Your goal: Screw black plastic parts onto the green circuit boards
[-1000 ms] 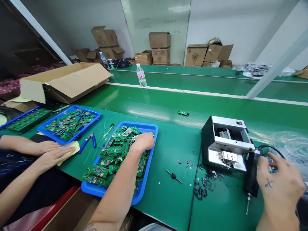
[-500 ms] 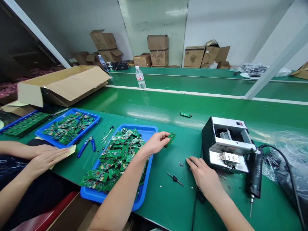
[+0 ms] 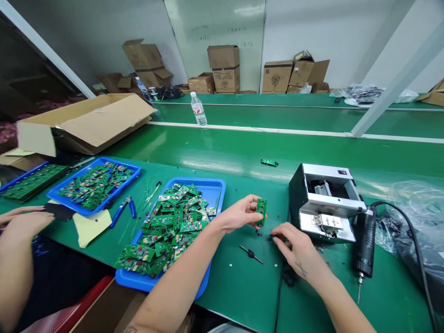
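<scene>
My left hand (image 3: 238,215) pinches a small green circuit board (image 3: 261,209) upright just above the green table, right of a blue tray (image 3: 213,190) heaped with several similar boards. My right hand (image 3: 296,249) rests on the table a little to the right, its fingertips pinched on a tiny dark part I cannot make out, close under the held board. A grey and black benchtop machine (image 3: 323,201) stands just beyond my right hand.
A black electric screwdriver (image 3: 364,245) with cable lies right of the machine; a small black tool (image 3: 251,254) lies by my hands. Another person's hands (image 3: 21,224) are at far left, near a second blue tray (image 3: 93,185), blue pliers (image 3: 123,210), a cardboard box (image 3: 83,121) and a water bottle (image 3: 198,109).
My left hand lifted a board out of the tray and carried it right. My right hand left the screwdriver and came to the table beside it. The other person's hands drew back leftward.
</scene>
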Tool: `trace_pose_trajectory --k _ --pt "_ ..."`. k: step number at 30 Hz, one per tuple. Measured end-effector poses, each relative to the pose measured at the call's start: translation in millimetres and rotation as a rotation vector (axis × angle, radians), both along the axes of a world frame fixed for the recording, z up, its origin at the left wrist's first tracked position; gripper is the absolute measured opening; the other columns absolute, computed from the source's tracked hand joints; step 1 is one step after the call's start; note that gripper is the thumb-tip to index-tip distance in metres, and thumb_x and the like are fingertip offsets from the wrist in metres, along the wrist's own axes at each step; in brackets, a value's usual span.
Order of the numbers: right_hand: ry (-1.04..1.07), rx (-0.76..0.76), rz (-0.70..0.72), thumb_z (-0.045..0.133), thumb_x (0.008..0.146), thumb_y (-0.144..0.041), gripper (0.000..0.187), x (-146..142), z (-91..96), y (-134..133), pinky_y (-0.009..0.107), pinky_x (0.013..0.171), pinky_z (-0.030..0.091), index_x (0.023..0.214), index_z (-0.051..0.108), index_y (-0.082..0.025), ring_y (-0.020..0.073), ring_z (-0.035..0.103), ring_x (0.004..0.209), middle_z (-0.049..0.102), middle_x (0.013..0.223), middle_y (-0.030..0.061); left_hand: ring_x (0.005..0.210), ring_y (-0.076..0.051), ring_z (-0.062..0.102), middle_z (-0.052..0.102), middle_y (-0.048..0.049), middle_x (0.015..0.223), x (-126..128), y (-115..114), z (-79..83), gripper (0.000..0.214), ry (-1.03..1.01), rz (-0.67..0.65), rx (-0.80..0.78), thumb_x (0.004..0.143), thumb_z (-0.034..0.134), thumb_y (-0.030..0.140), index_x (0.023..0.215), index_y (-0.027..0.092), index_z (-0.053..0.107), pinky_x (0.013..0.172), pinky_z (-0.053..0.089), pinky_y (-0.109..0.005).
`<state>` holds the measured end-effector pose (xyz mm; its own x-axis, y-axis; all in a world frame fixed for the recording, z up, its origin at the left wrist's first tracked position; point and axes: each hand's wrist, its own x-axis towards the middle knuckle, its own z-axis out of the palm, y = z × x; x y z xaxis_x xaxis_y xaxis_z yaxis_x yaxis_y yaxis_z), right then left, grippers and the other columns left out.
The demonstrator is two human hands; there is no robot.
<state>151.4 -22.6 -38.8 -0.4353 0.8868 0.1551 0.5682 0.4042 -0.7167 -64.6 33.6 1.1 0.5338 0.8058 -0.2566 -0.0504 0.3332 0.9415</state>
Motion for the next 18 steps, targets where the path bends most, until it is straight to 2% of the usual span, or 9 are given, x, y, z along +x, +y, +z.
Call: trace_pose_trajectory --k 2,5,8,10,12,15,18 --pt "0.103 -0.069 -0.029 0.047 0.093 -0.029 0.015 3 4.5 0 0.026 0.067 0.058 0.095 0.06 -0.021 0.0156 0.065 0.079 0.065 0.092 0.0056 0.078 -0.012 0.059 0.064 -0.0048 0.094 2 -1 0.9 0.045 0.03 -0.017 0.068 0.073 0.071 0.029 0.112 0.017 0.053 0.072 0.046 -0.027" --pt "0.237 -0.141 -0.088 0.053 0.091 -0.034 0.017 5 10.5 -2 0.026 0.07 0.059 0.094 0.062 -0.02 0.0157 0.067 0.078 0.068 0.09 0.0055 0.085 -0.013 0.058 0.065 -0.0062 0.092 4 -1 4.0 0.024 0.101 0.009 0.213 0.077 0.066 0.026 0.097 0.014 0.061 0.077 0.044 -0.025" --pt "0.355 -0.167 -0.151 0.058 0.087 -0.038 0.019 7 16.5 -5 0.025 0.059 0.058 0.088 0.063 -0.019 0.0148 0.065 0.069 0.067 0.092 0.0064 0.079 -0.012 0.058 0.065 -0.0057 0.091 6 -3 8.4 0.021 0.084 0.1 0.264 0.076 0.069 0.028 0.089 0.014 0.06 0.073 0.045 -0.025" --pt "0.456 -0.179 -0.207 0.06 0.086 -0.038 0.02 8 20.7 -8 0.025 0.049 0.055 0.092 0.063 -0.02 0.0117 0.06 0.056 0.066 0.087 0.0049 0.075 -0.011 0.057 0.065 -0.006 0.095 8 -5 11.6 0.027 0.038 0.161 0.242 0.073 0.072 0.031 0.089 0.015 0.056 0.069 0.046 -0.024" --pt "0.599 -0.181 -0.274 0.061 0.086 -0.035 0.023 10 24.6 -10 0.025 0.045 0.054 0.104 0.064 -0.021 0.0108 0.058 0.052 0.063 0.085 0.0037 0.073 -0.011 0.057 0.064 -0.0061 0.098 13 -9 14.7 0.036 -0.037 0.182 0.173 0.069 0.077 0.034 0.086 0.017 0.051 0.066 0.047 -0.025" --pt "0.745 -0.145 -0.304 0.065 0.084 -0.029 0.025 14 28.6 -9 0.027 0.051 0.058 0.108 0.068 -0.024 0.0135 0.064 0.061 0.062 0.092 0.0052 0.072 -0.011 0.058 0.062 -0.0036 0.094 22 -18 17.9 0.045 -0.174 0.139 0.052 0.065 0.081 0.035 0.083 0.019 0.044 0.065 0.05 -0.027" --pt "0.729 -0.153 -0.303 0.067 0.082 -0.028 0.02 16 29.8 -7 0.029 0.061 0.062 0.101 0.071 -0.024 0.0158 0.068 0.067 0.066 0.095 0.0054 0.075 -0.011 0.058 0.058 -0.0027 0.093 30 -28 19.0 0.041 -0.243 0.085 0.018 0.068 0.08 0.035 0.079 0.018 0.043 0.07 0.053 -0.031"
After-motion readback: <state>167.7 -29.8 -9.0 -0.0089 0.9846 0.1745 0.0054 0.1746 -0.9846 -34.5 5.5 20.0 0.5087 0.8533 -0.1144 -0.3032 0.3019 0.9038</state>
